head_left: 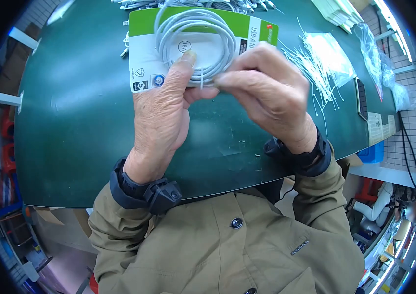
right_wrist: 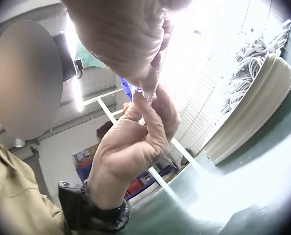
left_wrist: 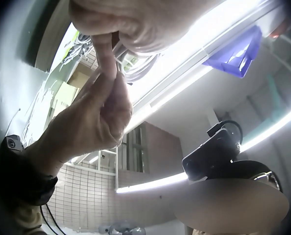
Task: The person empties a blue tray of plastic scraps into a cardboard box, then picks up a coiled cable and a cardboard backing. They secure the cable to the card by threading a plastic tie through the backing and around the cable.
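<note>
My left hand point(head_left: 161, 105) holds up a white and green packaging card point(head_left: 142, 51), its thumb pressed on the front and its fingers behind. On the card lies a coiled white USB cable point(head_left: 230, 39). A thin white cable tie point(head_left: 201, 77) crosses the lower part of the coil. My right hand point(head_left: 276, 93), thumb and forefinger together, pinches at the coil's lower right beside the tie; the pinched end is hidden by the fingertips. In the left wrist view the right hand point(left_wrist: 89, 115) reaches up to the coil, and the right wrist view shows both hands' fingertips meeting.
Loose white cable ties point(head_left: 316, 68) spread over the green table point(head_left: 70, 122) at right, beside a clear plastic bag point(head_left: 333, 54). More coiled cables point(head_left: 227, 6) lie along the back. A stack of cards point(head_left: 338, 12) stands at the back right.
</note>
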The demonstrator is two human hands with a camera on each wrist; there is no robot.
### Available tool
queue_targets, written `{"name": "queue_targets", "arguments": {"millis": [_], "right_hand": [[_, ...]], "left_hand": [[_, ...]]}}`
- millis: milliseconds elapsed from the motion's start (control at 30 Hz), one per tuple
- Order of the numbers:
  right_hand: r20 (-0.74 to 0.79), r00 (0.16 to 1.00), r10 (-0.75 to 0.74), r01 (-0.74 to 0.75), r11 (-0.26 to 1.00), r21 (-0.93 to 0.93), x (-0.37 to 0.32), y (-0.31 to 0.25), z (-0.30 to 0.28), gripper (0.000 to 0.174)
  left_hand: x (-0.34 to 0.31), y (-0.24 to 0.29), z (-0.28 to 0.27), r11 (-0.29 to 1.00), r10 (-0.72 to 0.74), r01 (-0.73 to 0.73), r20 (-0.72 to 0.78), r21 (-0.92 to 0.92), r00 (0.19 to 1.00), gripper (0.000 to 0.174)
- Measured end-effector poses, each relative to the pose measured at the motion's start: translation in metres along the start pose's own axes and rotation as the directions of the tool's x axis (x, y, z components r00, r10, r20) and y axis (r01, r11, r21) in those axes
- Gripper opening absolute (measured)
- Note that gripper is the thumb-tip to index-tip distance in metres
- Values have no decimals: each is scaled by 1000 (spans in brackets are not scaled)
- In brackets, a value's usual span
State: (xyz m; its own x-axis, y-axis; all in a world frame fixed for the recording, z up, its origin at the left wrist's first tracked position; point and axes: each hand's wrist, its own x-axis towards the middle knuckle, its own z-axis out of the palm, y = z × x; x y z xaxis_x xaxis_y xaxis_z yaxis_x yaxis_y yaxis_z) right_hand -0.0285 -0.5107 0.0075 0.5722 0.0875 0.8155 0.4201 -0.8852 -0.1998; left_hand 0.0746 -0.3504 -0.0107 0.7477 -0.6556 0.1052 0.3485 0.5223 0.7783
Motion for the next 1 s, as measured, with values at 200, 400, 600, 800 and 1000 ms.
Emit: {"name": "queue_targets", "arguments": {"millis": [200, 400, 600, 800, 1000], "right_hand": [[113, 976, 186, -203, 966, 161, -2, -7, 2, 19], [290, 913, 286, -346, 920, 182, 3, -7, -13, 15], [-28, 815, 578, -511, 741, 436, 2, 22, -56, 11], [277, 644, 713, -716, 435, 545, -24, 67, -50, 28], [656, 627, 420, -668, -142, 730, -35, 74, -35, 35]], "left_hand": [[-2, -4, -6, 998, -51, 51, 9, 39, 999, 36], [2, -1, -4, 985, -33, 29, 21, 169, 999, 39], [-3, 5, -1, 960, -5, -12, 59, 280, 998, 36], [-12, 8, 9, 951, -49, 14, 106, 308, 993, 39], [-14, 8, 18, 935, -64, 22, 110, 353, 992, 41]]}}
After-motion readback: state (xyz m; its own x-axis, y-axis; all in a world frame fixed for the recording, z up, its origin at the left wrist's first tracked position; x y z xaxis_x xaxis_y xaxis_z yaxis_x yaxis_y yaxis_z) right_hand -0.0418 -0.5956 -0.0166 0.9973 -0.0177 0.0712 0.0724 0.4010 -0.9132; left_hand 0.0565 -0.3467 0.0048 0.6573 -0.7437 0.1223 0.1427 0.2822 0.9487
